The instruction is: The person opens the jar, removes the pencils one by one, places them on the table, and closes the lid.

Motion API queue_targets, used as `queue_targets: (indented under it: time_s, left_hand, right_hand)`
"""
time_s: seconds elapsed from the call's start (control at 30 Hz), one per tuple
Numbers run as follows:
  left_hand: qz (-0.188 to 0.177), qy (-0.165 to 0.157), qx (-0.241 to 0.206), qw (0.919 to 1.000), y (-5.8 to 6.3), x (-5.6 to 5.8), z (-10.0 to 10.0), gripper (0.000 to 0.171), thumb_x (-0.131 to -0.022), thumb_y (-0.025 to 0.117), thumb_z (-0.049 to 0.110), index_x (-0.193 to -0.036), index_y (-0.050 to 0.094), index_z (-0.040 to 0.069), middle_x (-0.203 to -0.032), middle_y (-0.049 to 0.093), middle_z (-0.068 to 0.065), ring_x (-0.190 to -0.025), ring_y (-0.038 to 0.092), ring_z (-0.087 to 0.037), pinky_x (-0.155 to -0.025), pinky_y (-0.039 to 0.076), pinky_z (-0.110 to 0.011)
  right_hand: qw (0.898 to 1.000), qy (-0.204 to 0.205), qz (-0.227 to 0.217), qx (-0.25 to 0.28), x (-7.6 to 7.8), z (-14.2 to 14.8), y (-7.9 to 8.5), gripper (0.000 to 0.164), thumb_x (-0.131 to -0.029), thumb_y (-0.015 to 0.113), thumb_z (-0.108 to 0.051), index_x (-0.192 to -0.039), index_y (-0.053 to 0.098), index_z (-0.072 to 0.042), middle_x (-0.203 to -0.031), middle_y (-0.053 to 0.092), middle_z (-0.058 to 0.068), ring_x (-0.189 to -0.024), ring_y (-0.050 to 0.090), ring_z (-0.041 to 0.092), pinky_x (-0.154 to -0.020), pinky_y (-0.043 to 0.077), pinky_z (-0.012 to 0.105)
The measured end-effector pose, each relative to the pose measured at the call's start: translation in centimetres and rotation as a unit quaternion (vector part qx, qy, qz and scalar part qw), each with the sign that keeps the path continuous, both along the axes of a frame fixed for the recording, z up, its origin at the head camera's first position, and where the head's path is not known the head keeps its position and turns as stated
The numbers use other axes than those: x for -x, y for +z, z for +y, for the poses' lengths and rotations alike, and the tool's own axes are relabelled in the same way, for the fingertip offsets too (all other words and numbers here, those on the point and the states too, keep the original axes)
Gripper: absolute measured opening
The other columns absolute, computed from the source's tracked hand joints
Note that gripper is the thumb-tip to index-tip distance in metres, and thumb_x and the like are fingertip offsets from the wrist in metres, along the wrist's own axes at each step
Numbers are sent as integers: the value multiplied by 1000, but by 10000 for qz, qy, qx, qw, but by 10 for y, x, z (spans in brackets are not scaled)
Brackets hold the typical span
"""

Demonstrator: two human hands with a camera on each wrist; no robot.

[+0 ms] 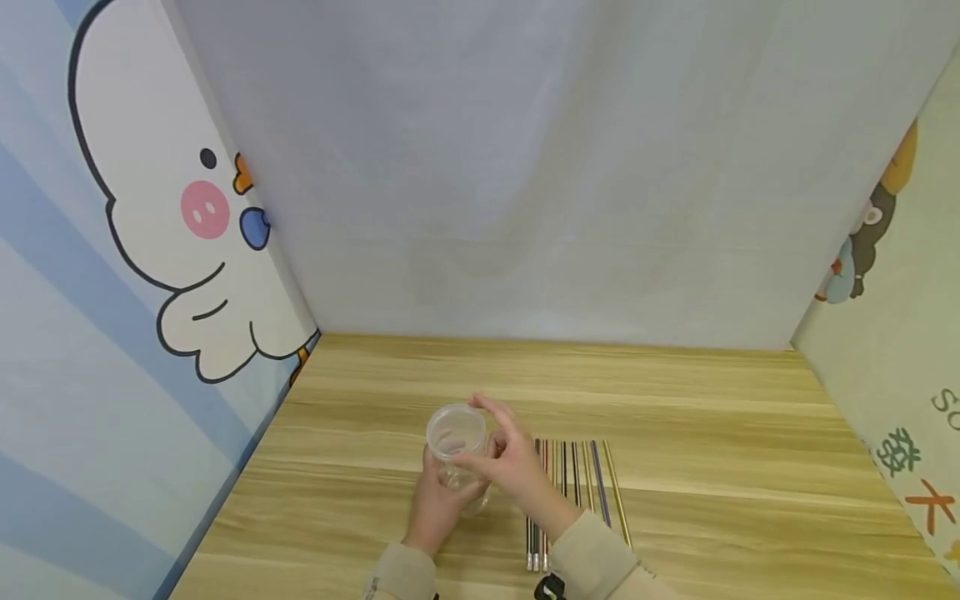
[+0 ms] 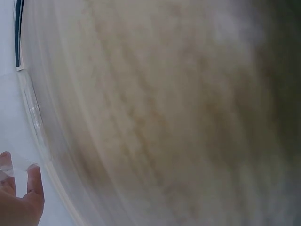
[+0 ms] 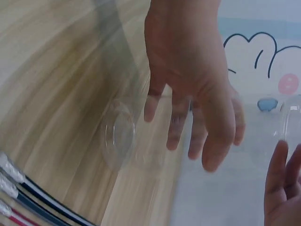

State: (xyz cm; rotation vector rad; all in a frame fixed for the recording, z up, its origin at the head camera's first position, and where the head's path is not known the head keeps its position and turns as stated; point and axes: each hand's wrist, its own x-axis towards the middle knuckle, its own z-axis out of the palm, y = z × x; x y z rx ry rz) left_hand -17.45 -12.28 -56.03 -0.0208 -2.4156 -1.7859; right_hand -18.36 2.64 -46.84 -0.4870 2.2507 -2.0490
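Note:
In the head view my left hand (image 1: 438,504) grips a clear plastic jar (image 1: 474,502) round its body, above the table. My right hand (image 1: 517,458) holds the jar's translucent round lid (image 1: 456,431) at its edge, thumb and forefinger spread across it. The right wrist view shows the left hand (image 3: 188,89) wrapped over the jar, with its base (image 3: 117,134) to the left. Fingertips (image 3: 281,155) of the right hand touch the rim at far right. In the left wrist view, a hand (image 2: 21,202) appears low at the left edge; which one, I cannot tell.
Several pencils (image 1: 576,475) lie side by side on the wood-grain table (image 1: 360,467), just right of the jar and partly under the right forearm. A pale curtain (image 1: 487,183) hangs behind the table. Cartoon-printed panels stand at left (image 1: 150,275) and right (image 1: 877,358).

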Motion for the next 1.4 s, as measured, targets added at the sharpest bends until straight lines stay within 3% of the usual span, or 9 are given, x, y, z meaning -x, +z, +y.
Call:
queue_targets:
  time_s: [0.43, 0.67, 0.8, 0.9, 0.97, 1.1, 1.2, 1.33, 1.4]
  left_hand:
    - [18, 173, 162, 9997, -1, 1, 4, 73, -74, 82, 10, -136, 42, 10, -135, 58, -20, -130, 52, -43, -107, 44, -59]
    - [-18, 91, 210, 9997, -1, 0, 4, 83, -75, 85, 17, -142, 36, 9, -143, 52, -22, -132, 50, -44, -108, 41, -62]
    - [-103, 1, 224, 9997, 0, -1, 3, 90, -77, 85, 23, -147, 30, 14, -148, 47, -21, -133, 48, -45, -108, 39, -66]
    - [-157, -18, 102, 9998, 1, 0, 2, 87, -76, 86, 26, -145, 33, 17, -148, 47, -20, -133, 48, -44, -107, 40, -66]
    - [-177, 38, 33, 9998, 1, 1, 2, 85, -75, 86, 26, -143, 35, 18, -148, 47, -19, -133, 48, -44, -107, 40, -66]
    - [-76, 31, -27, 10000, 1, 0, 1, 88, -75, 87, 23, -145, 34, 19, -148, 47, -17, -136, 46, -42, -110, 36, -65]
    - [25, -94, -123, 9999, 2, -1, 0, 92, -76, 86, 19, -148, 29, 19, -150, 46, -16, -139, 42, -42, -113, 31, -67]
    - [16, -94, -113, 9999, 1, 0, 0, 88, -76, 86, 20, -146, 33, 17, -152, 43, -16, -141, 39, -42, -113, 29, -67]
    - [-45, -38, -54, 10000, 1, 1, 0, 86, -76, 86, 22, -144, 35, 16, -152, 43, -16, -140, 40, -43, -112, 31, -67]
  right_hand:
    - [9745, -1597, 827, -1339, -19, -26, -1, 78, -70, 88, -40, -134, 54, -12, -133, 48, 5, -111, 58, 32, -87, 53, 47]
    - [9946, -702, 56, -769, -13, -10, 3, 91, -73, 87, -38, -149, 41, -17, -148, 43, 5, -98, 60, 20, -82, 58, 35]
    - [9995, 168, -265, -77, -4, 5, 4, 80, -81, 82, -17, -150, 42, -16, -113, 60, 9, -62, 48, 6, -56, 47, 18]
    - [9981, 547, -272, -46, 2, 12, 6, 73, -82, 79, -11, -147, 47, -15, -73, 53, 3, -57, 45, 2, -51, 43, 14]
    - [9979, 558, -194, -255, 4, 13, 8, 72, -81, 80, -13, -146, 49, -15, -71, 52, 1, -57, 45, 3, -50, 42, 15]
    - [9965, 442, 173, -684, 4, 9, 9, 74, -79, 83, -21, -145, 50, -17, -109, 66, 9, -61, 49, 8, -54, 47, 19]
    - [9918, 287, 546, -1118, 4, 5, 7, 76, -79, 83, -31, -146, 49, -19, -145, 54, 6, -91, 64, 18, -81, 58, 34]
    - [9790, -62, 848, -1851, 5, 0, 10, 81, -76, 83, -43, -146, 49, -22, -148, 52, 4, -130, 53, 32, -104, 45, 60]
    - [9686, -285, 975, -2268, 4, -3, 12, 83, -74, 83, -48, -145, 49, -22, -141, 56, 3, -120, 60, 31, -98, 51, 56]
